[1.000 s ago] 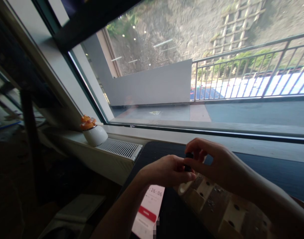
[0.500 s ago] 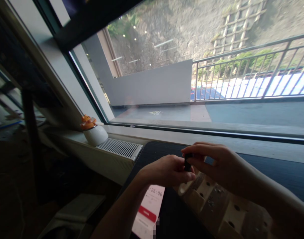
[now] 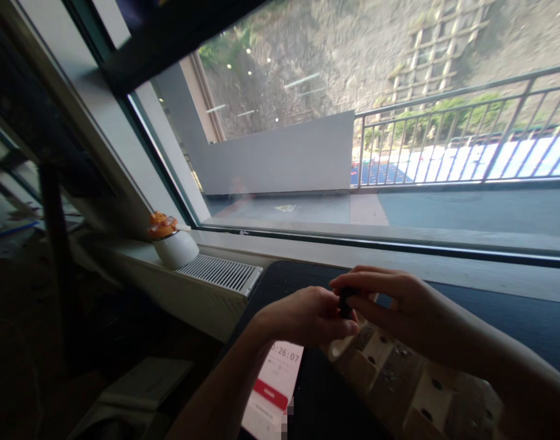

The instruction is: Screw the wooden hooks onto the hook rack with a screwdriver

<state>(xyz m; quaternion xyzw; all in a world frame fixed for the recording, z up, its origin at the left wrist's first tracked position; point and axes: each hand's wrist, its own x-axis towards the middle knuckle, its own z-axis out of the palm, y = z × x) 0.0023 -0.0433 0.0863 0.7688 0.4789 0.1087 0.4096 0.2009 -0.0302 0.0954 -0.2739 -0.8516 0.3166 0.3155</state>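
Note:
A small black piece is pinched between my two hands above the dark table. My left hand grips its lower end between thumb and fingers. From the right, my right hand holds the upper part with thumb and index finger. Below and right of the hands lies a pale wooden tray with round holes and compartments, some holding small shiny bits. My right forearm hides part of it.
A lit phone showing a timer lies under my left wrist on the dark table. A white container with an orange top stands on the sill beside a vent grille. A large window rises behind.
My right fingers have shifted slightly left and turned a little around the black piece, which is tilted differently. The phone's timer has advanced from 26:06 to 26:07.

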